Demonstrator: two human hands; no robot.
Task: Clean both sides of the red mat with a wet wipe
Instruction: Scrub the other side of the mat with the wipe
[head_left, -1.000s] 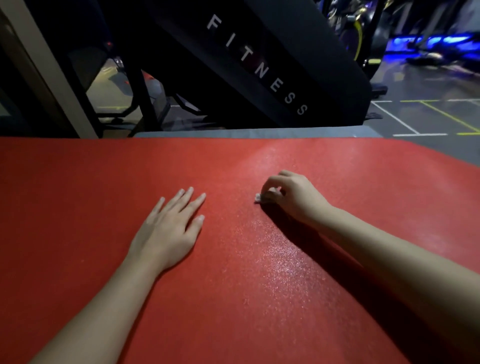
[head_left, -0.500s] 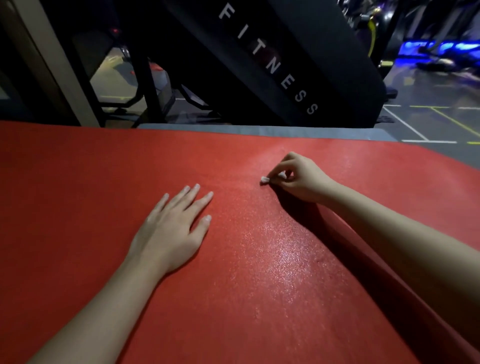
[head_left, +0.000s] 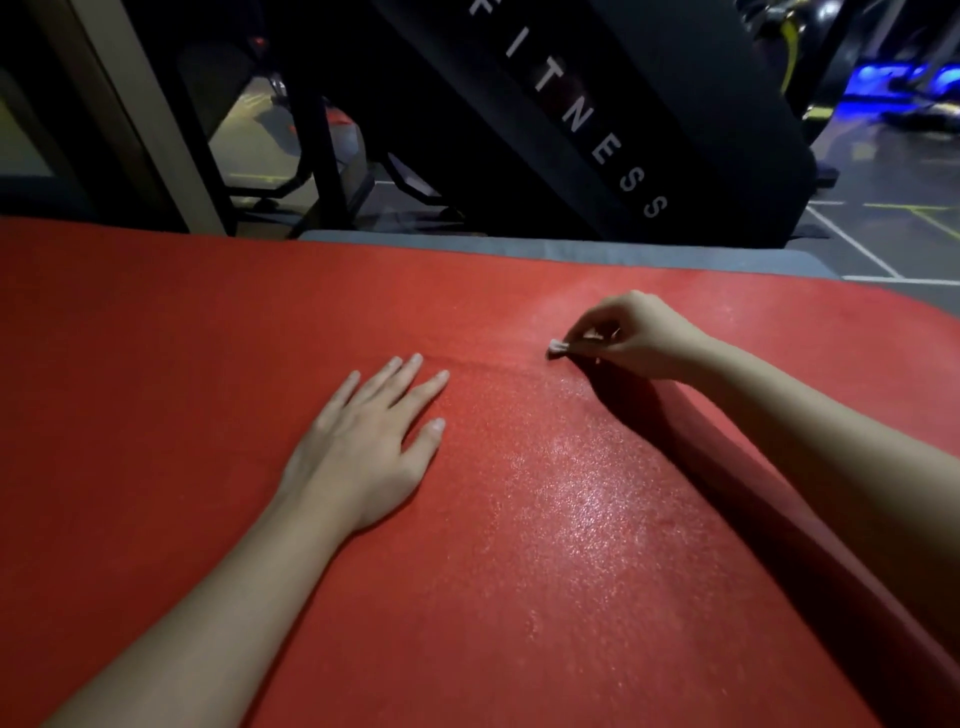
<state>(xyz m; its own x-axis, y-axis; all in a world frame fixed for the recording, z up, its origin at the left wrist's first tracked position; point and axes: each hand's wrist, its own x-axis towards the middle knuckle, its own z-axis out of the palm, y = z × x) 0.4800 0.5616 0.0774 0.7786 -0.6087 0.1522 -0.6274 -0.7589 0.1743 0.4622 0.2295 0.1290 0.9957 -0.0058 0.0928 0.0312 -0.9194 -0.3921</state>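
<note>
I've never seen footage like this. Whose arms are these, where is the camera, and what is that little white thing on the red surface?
No machine here: a person wears a camera on the head, looking down at their own two hands. The left hand lies flat, fingers straight, on the red mat. The right hand pinches a small white wad, probably the wet wipe, against the mat. The shiny patch nearer the camera looks damp. Behind stands dark gym equipment lettered FITNESS.
</note>
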